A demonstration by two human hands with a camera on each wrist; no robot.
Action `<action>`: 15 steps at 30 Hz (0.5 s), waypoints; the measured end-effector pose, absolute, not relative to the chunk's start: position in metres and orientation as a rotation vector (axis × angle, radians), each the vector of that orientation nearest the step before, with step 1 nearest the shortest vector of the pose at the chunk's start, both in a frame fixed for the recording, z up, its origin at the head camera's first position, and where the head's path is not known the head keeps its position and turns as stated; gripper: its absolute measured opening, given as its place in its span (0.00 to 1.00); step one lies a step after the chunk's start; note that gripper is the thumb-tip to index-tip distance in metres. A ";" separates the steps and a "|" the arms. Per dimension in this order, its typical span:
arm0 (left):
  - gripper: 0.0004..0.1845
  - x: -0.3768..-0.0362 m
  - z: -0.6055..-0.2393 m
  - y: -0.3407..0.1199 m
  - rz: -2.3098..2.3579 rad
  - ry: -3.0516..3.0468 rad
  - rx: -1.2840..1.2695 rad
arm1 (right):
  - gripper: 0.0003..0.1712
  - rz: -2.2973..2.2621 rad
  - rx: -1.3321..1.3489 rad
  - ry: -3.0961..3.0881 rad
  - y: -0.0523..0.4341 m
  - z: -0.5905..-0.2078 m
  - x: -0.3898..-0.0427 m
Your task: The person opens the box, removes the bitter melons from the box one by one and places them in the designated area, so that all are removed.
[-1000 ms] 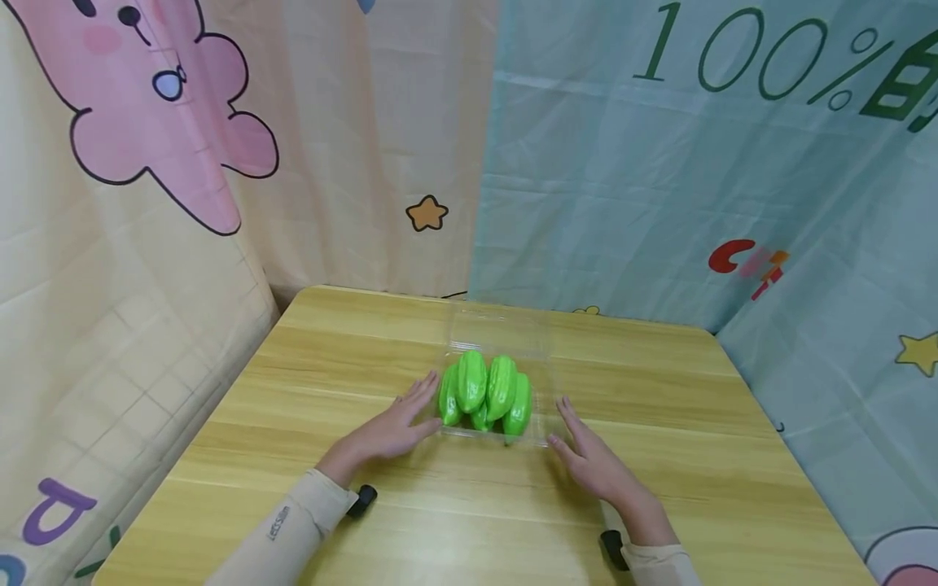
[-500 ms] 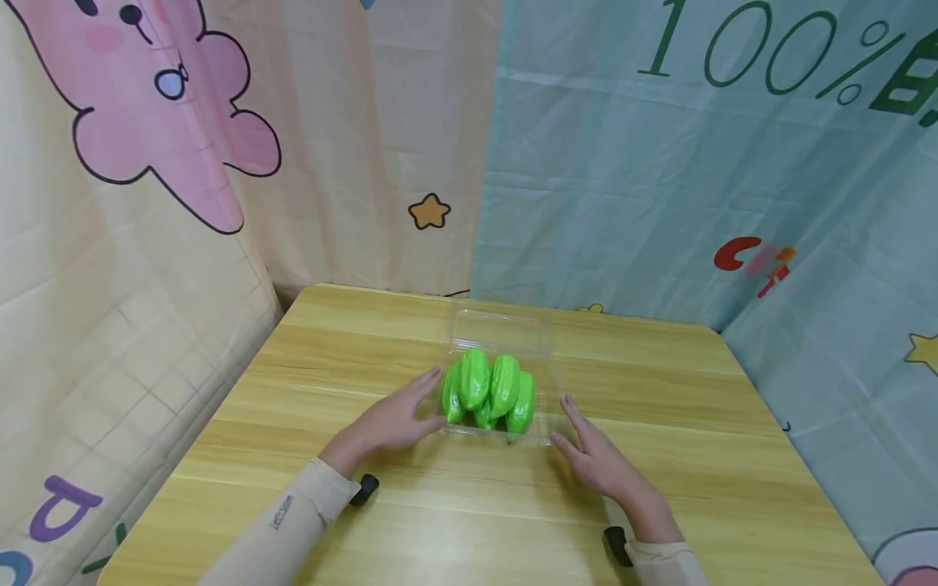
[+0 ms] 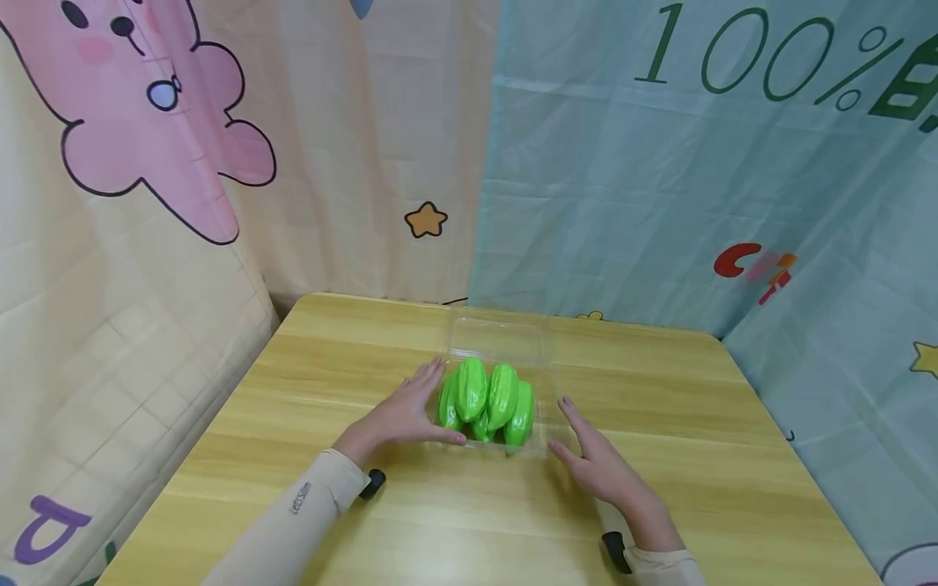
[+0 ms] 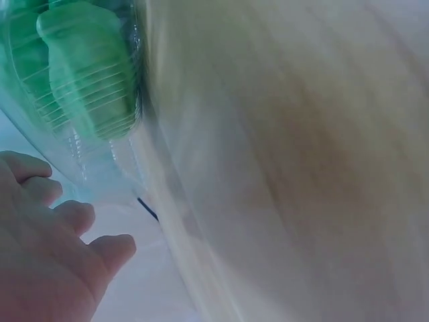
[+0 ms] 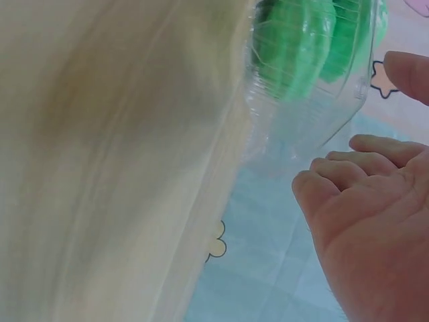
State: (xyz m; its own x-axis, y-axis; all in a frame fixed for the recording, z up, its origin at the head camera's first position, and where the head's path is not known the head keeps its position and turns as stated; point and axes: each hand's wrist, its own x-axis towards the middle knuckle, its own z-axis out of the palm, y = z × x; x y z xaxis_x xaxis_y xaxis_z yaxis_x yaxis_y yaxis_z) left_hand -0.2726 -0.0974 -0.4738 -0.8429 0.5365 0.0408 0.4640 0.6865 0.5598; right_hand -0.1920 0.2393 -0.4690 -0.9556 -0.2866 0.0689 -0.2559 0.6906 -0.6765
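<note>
A clear plastic clamshell box [image 3: 544, 417] stands on the table, its transparent lid [image 3: 498, 338] folded back at the far side. Several glossy green ribbed vegetables [image 3: 502, 395], perhaps bitter melons, lie heaped inside. My left hand [image 3: 403, 413] is at the box's left side, fingers extended along the wall and thumb across the near left corner. On the other side, my right hand [image 3: 601, 464] has its fingers extended beside the near right corner. In the right wrist view, that hand [image 5: 375, 215] appears apart from the box. Whether the left hand touches the wall, I cannot tell.
The wooden table [image 3: 293, 391] has rounded far corners. Printed curtains [image 3: 586, 179] hang close behind it and along both sides. A black wrist strap piece [image 3: 373, 484] shows under the left sleeve, and another [image 3: 615, 552] near the right.
My left hand has moved slightly to the right, its thumb now further over the box's near left corner. The right hand and the green vegetables stay nearly where they were.
</note>
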 end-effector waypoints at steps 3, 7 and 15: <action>0.77 -0.278 -0.473 -0.096 0.846 2.771 0.845 | 0.43 -1.131 -0.450 2.868 0.238 -0.466 -0.197; 0.80 -0.282 -0.474 -0.095 0.836 2.759 0.868 | 0.44 -1.130 -0.439 2.883 0.238 -0.463 -0.202; 0.82 -0.285 -0.479 -0.093 0.815 2.723 0.891 | 0.44 -1.203 -0.403 2.850 0.233 -0.459 -0.210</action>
State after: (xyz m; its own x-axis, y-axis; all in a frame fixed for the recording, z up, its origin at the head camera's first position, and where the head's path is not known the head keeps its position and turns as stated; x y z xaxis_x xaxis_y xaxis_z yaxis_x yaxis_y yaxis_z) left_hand -0.2852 -0.0928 -0.4790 -0.8091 0.5875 0.0145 0.4989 0.6737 0.5453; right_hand -0.2095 0.2335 -0.4587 -0.9663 -0.2446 0.0798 -0.2277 0.6690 -0.7075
